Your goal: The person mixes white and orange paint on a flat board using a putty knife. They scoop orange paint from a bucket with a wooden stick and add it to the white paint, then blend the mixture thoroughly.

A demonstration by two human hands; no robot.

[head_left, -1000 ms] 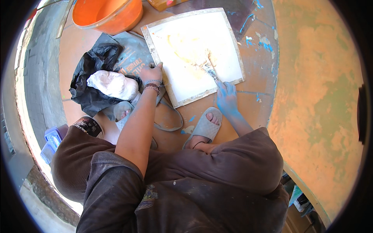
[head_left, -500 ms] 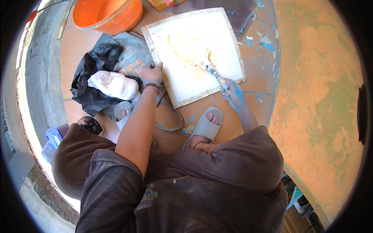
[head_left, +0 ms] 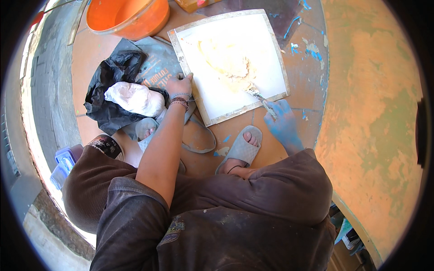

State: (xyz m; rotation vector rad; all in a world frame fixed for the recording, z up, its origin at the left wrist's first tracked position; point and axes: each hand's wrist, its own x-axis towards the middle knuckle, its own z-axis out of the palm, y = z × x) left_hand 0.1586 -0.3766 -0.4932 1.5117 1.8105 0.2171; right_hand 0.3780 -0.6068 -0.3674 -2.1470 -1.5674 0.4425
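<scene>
A white square board with a worn greyish border lies on the floor in front of me. A spread of pale cream-orange paste covers its middle, thickest toward the centre right. My left hand grips the board's left edge, thumb up by the rim. Closed round the handle of a smeared putty knife, my right hand is near the board's lower right corner, blue stains on its skin. The knife's blade end touches the lower edge of the paste, partly smeared with it.
An orange basin stands at the far left. Beside my left hand, a white plastic bag with something in it rests on crumpled black plastic. My slippered foot is just below the board. An orange-painted surface runs along the right.
My right hand has drawn the putty knife back toward me and slightly right, turning more knuckles-up. The paste is heaped differently near the middle. My left hand keeps its hold.
</scene>
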